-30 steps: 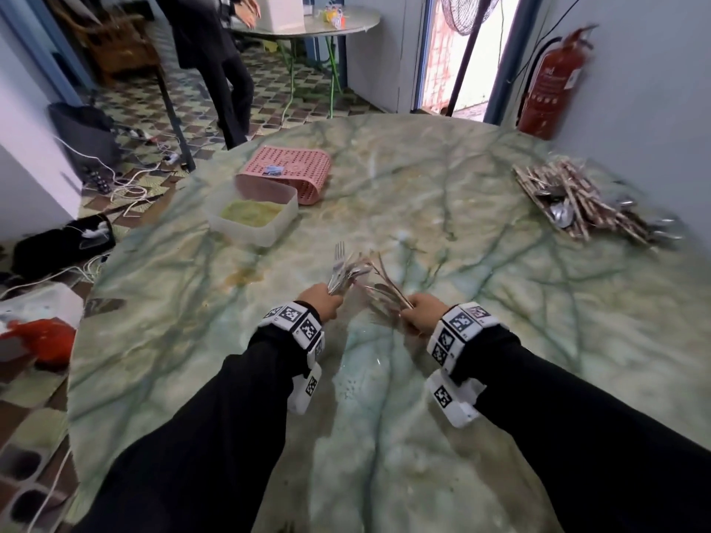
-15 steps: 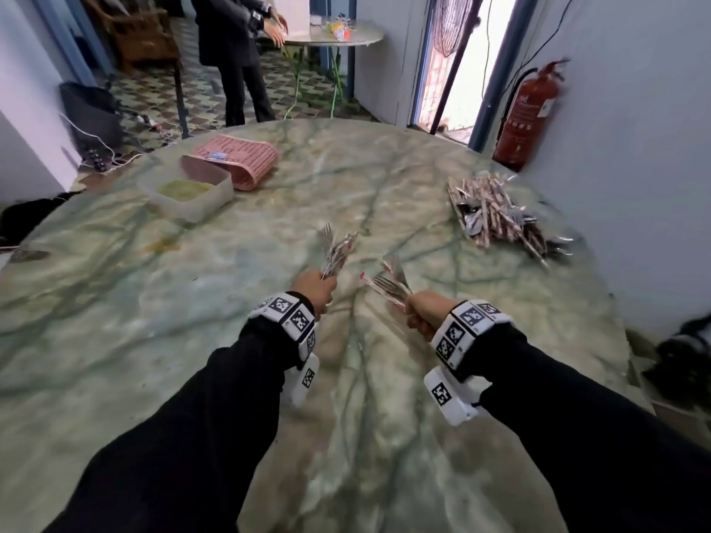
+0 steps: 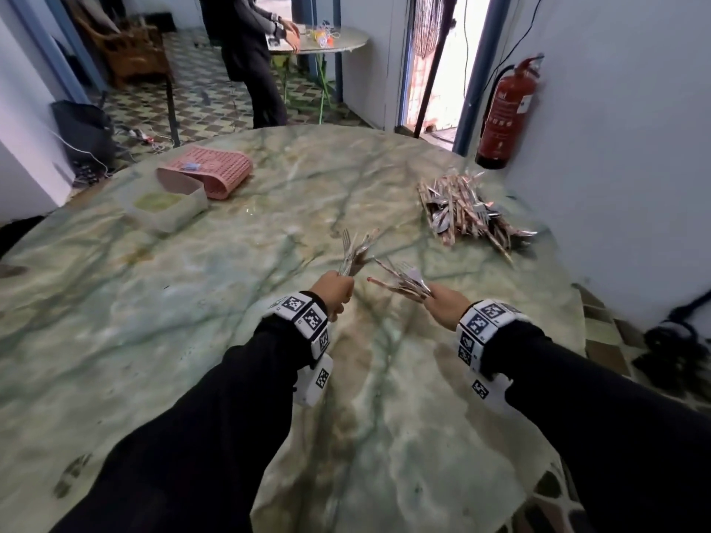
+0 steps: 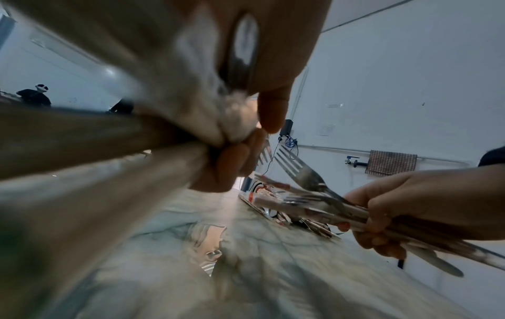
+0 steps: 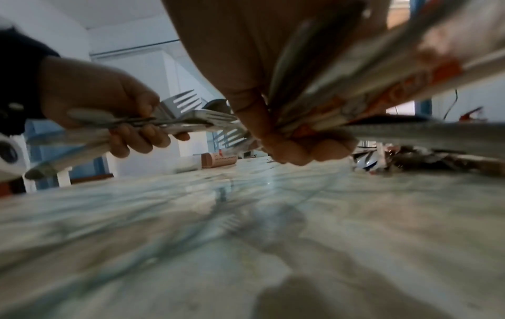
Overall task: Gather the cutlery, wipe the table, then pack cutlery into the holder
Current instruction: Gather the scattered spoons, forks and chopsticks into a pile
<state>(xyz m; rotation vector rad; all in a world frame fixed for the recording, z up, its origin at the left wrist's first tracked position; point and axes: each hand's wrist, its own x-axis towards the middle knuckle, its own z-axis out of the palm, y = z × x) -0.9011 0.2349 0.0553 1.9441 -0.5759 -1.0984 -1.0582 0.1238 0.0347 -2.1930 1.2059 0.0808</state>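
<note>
Nearest you, both of your fists are curled tight around cutlery, raised just above the marble table [image 3: 192, 340]. Your left hand [image 3: 334, 292] clamps a bundle of forks [image 3: 356, 250] by the handles, tines pointing up and away from you; gripping low on the handles looks like the way to keep the loose pieces from fanning out. Your right hand [image 3: 446, 303] closes around a second bundle [image 3: 400, 280], forks mixed with paper-wrapped sticks that are probably chopsticks, and these splay leftward toward the other fist. From the left wrist view, the tines of that bundle [image 4: 303, 185] stick out well past your knuckles, while the handle ends trail out behind the palm. The two bundles lie near each other but do not touch.

Holding both handfuls suggests you are in the gathering step, with wiping and packing not yet done.

Farther out, to your right and well apart from the hands, the main cutlery pile [image 3: 465, 209] lies on the table close to the wall; it seems the natural place to add what you hold. Across the table to your left, a white tub [image 3: 169, 203] with something green inside sits touching a pink perforated holder [image 3: 215, 173] that lies on its side.
</note>
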